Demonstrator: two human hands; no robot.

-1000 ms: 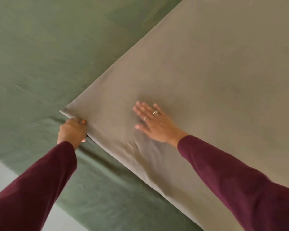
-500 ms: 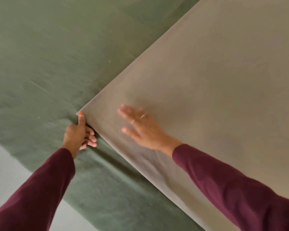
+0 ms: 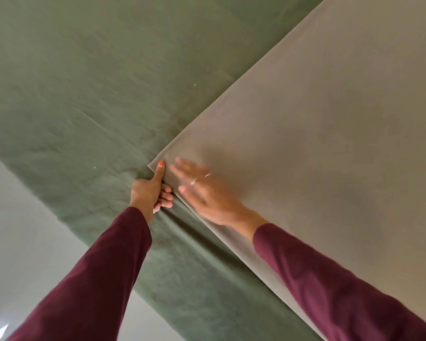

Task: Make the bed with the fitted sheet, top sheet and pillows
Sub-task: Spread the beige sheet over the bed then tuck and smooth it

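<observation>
Green fitted sheet (image 3: 89,89) covers the bed, with a beige top sheet (image 3: 317,134) spread over its right side, whose corner the left hand (image 3: 151,193) pinches, thumb on top, while the right hand (image 3: 204,193) lies flat, fingers straight, beside it.

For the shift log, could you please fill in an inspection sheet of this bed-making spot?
Surface: green sheet covers the bed, lightly creased.
Job's things: tan sheet lies over the green one; its corner is near the bed's edge. No pillows seen.
Clutter: nothing seen.
Hands: left hand pinches the corner, thumb on top; right hand lies flat on the tan sheet, blurred.
Cables: nothing seen.
Surroundings: pale floor.
</observation>
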